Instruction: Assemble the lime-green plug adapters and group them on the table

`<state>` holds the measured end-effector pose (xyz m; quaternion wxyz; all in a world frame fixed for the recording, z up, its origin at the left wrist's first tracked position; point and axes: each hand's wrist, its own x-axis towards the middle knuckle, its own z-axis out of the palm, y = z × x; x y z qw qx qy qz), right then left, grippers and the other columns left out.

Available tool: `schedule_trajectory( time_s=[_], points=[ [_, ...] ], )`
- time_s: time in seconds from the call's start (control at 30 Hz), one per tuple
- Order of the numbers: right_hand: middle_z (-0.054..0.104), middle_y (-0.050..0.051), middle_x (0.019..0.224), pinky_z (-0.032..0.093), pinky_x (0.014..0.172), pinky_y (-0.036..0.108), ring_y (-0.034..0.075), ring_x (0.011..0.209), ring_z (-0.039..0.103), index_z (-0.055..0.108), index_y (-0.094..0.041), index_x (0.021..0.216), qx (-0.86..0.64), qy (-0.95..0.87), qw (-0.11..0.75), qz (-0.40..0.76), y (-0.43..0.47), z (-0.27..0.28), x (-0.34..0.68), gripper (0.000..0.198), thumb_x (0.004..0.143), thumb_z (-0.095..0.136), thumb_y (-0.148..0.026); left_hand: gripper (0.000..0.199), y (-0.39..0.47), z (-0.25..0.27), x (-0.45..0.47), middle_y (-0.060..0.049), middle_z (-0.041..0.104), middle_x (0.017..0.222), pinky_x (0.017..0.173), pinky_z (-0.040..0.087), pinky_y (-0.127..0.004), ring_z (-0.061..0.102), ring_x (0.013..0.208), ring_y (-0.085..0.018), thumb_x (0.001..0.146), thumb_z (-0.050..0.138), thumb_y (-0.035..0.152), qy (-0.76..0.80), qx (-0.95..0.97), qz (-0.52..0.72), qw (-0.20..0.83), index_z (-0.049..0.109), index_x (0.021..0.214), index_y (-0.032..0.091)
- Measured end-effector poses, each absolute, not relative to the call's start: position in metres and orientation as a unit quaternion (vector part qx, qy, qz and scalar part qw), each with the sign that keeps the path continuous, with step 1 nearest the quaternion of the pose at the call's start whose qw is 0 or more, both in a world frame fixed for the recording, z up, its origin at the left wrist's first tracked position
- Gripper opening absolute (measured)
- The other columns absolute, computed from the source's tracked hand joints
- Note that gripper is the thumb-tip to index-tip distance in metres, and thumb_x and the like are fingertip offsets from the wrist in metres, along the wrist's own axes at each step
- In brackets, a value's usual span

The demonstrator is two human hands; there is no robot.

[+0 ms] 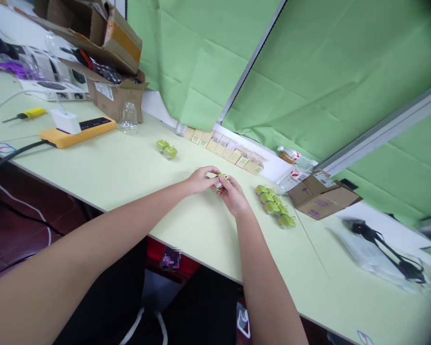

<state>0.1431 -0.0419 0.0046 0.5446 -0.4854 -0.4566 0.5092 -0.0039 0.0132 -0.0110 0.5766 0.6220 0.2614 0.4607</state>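
My left hand (203, 180) and my right hand (233, 196) meet above the middle of the table. Between their fingertips they pinch a small green-topped container with a yellow loop (221, 176), mostly hidden by the fingers. It resembles the green-topped containers around it. Two such containers (166, 149) stand beyond my left hand. To the right of my right hand, several more green-topped containers (273, 203) sit in a cluster, with transparent lower parts and yellow loops. Small brown cardboard boxes (224, 147) form a row along the back, beyond both hands.
At left lie an orange power strip (102, 125), a yellow screwdriver (32, 113) and a transparent plastic cup (129, 117). Open cartons (109, 98) are stacked behind. A cardboard box (319, 194) and bottles (290, 179) stand at right, near a black strapped device (388, 249).
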Motion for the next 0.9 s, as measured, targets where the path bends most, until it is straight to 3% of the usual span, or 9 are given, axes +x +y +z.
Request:
schedule_trajectory(
  time_s=[0.1, 0.27, 0.37, 0.47, 0.7, 0.9],
  points=[
    [0.067, 0.001, 0.092, 0.045, 0.062, 0.024, 0.016, 0.081, 0.063, 0.062, -0.024, 0.091, -0.510, -0.451, 0.521, 0.515, -0.041, 0.005, 0.148, 0.039, 0.069, 0.079, -0.051, 0.029, 0.012, -0.009, -0.006, -0.009, 0.064, 0.117, 0.076, 0.058, -0.030, 0.066, 0.084, -0.014, 0.071, 0.067, 0.015, 0.251, 0.610, 0.454, 0.599, 0.065, 0.100, 0.015],
    [0.065, -0.001, 0.083, 0.042, 0.056, 0.022, 0.013, 0.071, 0.060, 0.061, -0.024, 0.094, -0.525, -0.486, 0.492, 0.495, -0.041, 0.003, 0.151, 0.041, 0.073, 0.074, -0.056, 0.039, 0.013, -0.012, -0.008, -0.007, 0.066, 0.117, 0.068, 0.055, -0.024, 0.061, 0.067, -0.008, 0.071, 0.065, 0.016, 0.260, 0.703, 0.444, 0.491, 0.066, 0.110, 0.017],
    [0.064, 0.000, 0.082, 0.045, 0.058, 0.023, 0.012, 0.069, 0.060, 0.061, -0.024, 0.098, -0.510, -0.500, 0.483, 0.507, -0.041, 0.002, 0.149, 0.044, 0.074, 0.073, -0.058, 0.043, 0.014, -0.013, -0.010, -0.009, 0.066, 0.118, 0.065, 0.052, -0.022, 0.060, 0.068, -0.008, 0.071, 0.066, 0.015, 0.248, 0.729, 0.444, 0.457, 0.067, 0.113, 0.016],
    [0.064, 0.002, 0.085, 0.047, 0.059, 0.025, 0.013, 0.070, 0.061, 0.060, -0.022, 0.099, -0.501, -0.492, 0.484, 0.522, -0.040, 0.001, 0.148, 0.046, 0.073, 0.075, -0.057, 0.041, 0.013, -0.012, -0.011, -0.010, 0.065, 0.116, 0.063, 0.052, -0.022, 0.061, 0.068, -0.008, 0.069, 0.067, 0.015, 0.230, 0.735, 0.437, 0.465, 0.066, 0.110, 0.014],
    [0.052, -0.004, 0.070, 0.032, 0.048, 0.020, 0.007, 0.057, 0.044, 0.061, -0.020, 0.088, -0.495, -0.488, 0.508, 0.508, -0.041, 0.001, 0.148, 0.043, 0.066, 0.082, -0.051, 0.039, 0.012, -0.012, -0.012, -0.007, 0.060, 0.116, 0.059, 0.048, -0.021, 0.057, 0.059, -0.003, 0.071, 0.070, 0.019, 0.212, 0.740, 0.427, 0.475, 0.057, 0.107, 0.017],
    [0.056, -0.001, 0.071, 0.028, 0.045, 0.020, 0.007, 0.054, 0.042, 0.059, -0.021, 0.085, -0.511, -0.522, 0.459, 0.505, -0.045, 0.007, 0.150, 0.043, 0.073, 0.073, -0.060, 0.038, 0.016, -0.010, -0.017, -0.009, 0.061, 0.119, 0.064, 0.052, -0.025, 0.062, 0.062, -0.006, 0.074, 0.068, 0.022, 0.201, 0.748, 0.394, 0.495, 0.058, 0.111, 0.018]
  ],
)
